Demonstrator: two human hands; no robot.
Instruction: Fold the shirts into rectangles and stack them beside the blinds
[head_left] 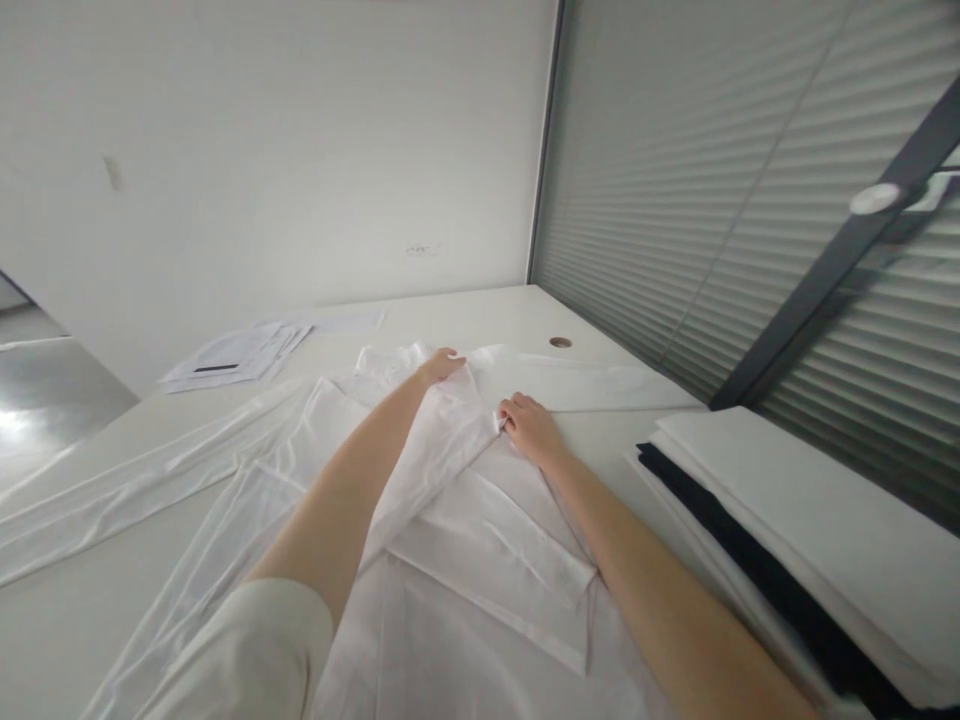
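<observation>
A thin white shirt (480, 600) lies spread on the white table, its collar end (379, 362) towards the wall. One long sleeve (165, 470) stretches out to the left, and another white sleeve-like length (585, 385) reaches to the right. My left hand (446, 365) is closed on the cloth near the collar. Lower and to the right, my right hand (529, 425) pinches the edge of a front panel, which is folded over at a slant. Below it lies a folded sleeve end (525, 590) across the body. My left forearm covers part of the shirt.
A stack of folded white and black cloth (810, 530) sits at the right, beside the window blinds (675, 180). Paper sheets (240, 355) with a small dark strip lie at the back left. A round cable hole (560, 342) pierces the table (450, 310) near the corner.
</observation>
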